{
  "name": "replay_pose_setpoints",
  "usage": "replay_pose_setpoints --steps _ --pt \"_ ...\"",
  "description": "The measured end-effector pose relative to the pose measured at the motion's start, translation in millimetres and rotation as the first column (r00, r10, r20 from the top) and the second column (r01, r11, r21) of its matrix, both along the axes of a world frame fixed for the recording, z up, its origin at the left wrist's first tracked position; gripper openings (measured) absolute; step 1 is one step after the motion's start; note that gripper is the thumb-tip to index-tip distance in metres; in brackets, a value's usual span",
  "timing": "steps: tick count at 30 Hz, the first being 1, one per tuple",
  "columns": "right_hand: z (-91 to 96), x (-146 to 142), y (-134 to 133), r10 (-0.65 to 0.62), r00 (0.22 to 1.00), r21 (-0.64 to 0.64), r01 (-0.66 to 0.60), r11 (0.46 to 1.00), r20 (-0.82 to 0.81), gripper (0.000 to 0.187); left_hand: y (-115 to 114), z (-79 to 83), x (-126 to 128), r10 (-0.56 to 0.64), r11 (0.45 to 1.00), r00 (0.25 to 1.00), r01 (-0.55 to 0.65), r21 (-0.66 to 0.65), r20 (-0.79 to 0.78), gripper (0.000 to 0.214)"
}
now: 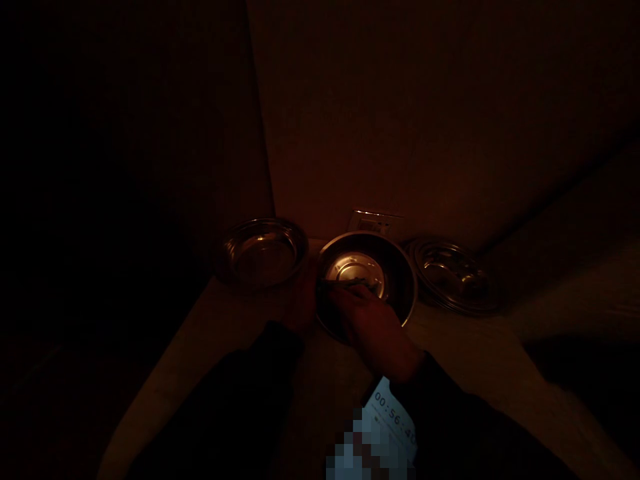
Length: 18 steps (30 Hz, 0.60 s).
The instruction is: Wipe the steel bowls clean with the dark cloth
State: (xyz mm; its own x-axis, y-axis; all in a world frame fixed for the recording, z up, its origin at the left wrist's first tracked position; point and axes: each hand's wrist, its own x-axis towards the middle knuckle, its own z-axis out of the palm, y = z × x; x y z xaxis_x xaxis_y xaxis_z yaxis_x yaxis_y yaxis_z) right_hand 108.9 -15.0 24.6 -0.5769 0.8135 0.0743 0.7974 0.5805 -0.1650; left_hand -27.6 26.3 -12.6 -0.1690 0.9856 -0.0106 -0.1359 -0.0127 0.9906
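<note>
A round metal bowl (407, 280) stands on the table in front of me, its bottom catching a warm light. My right hand (373, 327) reaches over the near rim into the bowl, fingers closed on a dark, thin thing (345, 284) that I cannot make out. At the bowl's left side my left hand (301, 300) is closed against its wall, its fingers faint in the dark.
To the left sits another metal bowl (265, 257); at the right, a stack of metal dishes (455, 277). A wall socket plate (373, 221) is behind. A lit phone (393, 417) showing a timer lies near me on the pale table (470, 360).
</note>
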Motion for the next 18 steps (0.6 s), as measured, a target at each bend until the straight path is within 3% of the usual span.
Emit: replay_pose_setpoints --steps 3,7,10,14,18 --pt "2.0 4 10 -0.049 0.998 0.039 0.051 0.998 -0.034 0.042 -1 4.8 2 -0.006 1.0 1.0 0.006 -0.017 0.021 0.039" --pt "2.8 20 28 -0.21 0.977 0.111 0.212 0.971 -0.031 0.043 -5 10.6 3 -0.008 0.997 0.999 0.011 -0.074 0.046 0.042" --pt "3.7 27 33 -0.266 0.964 0.126 0.264 0.956 0.004 0.043 -5 8.8 2 0.0 0.999 1.0 0.0 -0.043 -0.007 0.04" --pt "3.4 25 21 -0.155 0.988 0.104 0.152 0.983 0.013 0.045 -3 0.9 0 0.003 0.999 1.0 -0.004 -0.039 -0.026 0.042" --pt "-0.7 21 1 -0.008 1.0 -0.019 0.008 1.0 -0.001 0.045 0 -7.2 -1 0.021 1.0 1.0 -0.021 -0.016 0.002 0.043"
